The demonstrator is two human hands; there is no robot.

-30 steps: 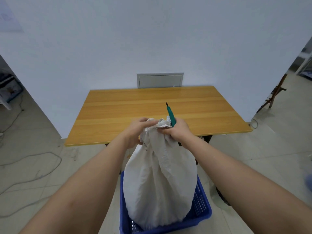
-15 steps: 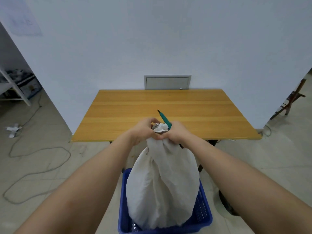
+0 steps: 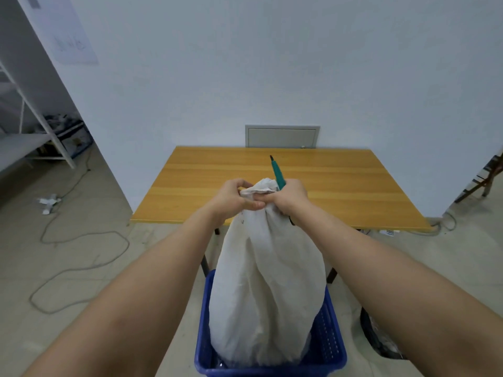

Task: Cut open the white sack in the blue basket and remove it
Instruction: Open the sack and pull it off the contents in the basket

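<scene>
Both hands pinching the sack's gathered neck, left hand (image 3: 231, 198) at 9 o'clock, right hand (image 3: 291, 195) also clutching a green-handled tool (image 3: 277, 174) | white sack (image 3: 268, 289) sitting in blue basket (image 3: 330, 346) | risk: tool slipping, nicking fingers

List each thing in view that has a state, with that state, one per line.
white sack: upright in the basket, neck bunched shut, no cut visible.
blue basket: on the floor, holding the sack.
left hand: grip closed on the sack's neck.
right hand: grip closed on the neck and a green-handled tool, tip pointing up and away.
wall panel: closed.
</scene>
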